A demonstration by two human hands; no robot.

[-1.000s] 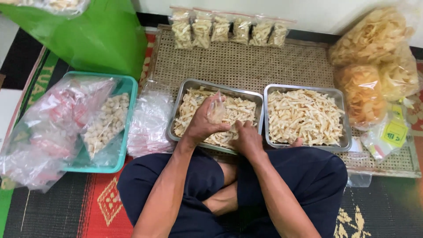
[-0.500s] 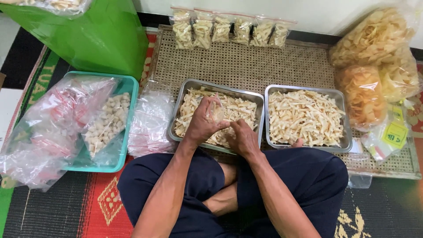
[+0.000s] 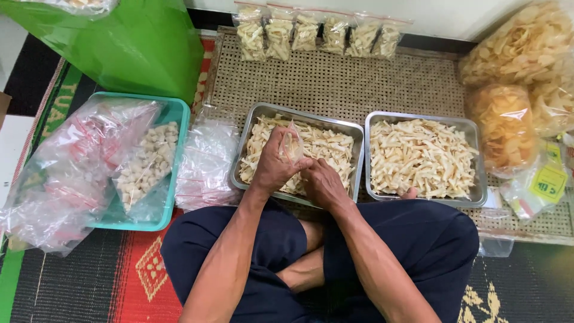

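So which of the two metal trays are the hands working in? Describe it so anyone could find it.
On the woven mat two steel trays sit side by side before the seated person. It is the left tray, beside the loose clear bags. Both hands are over it; the right tray is untouched.

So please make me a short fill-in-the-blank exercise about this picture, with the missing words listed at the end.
1. The left hand holds a small clear ___ over the left metal tray.
2. Beside it stands a second metal tray, so there are ___ metal trays.
3. Along the mat's far edge stand ___ filled packets in a row.
4. The teal basket lies on the person's ___ side.

Missing words: bag; two; six; left
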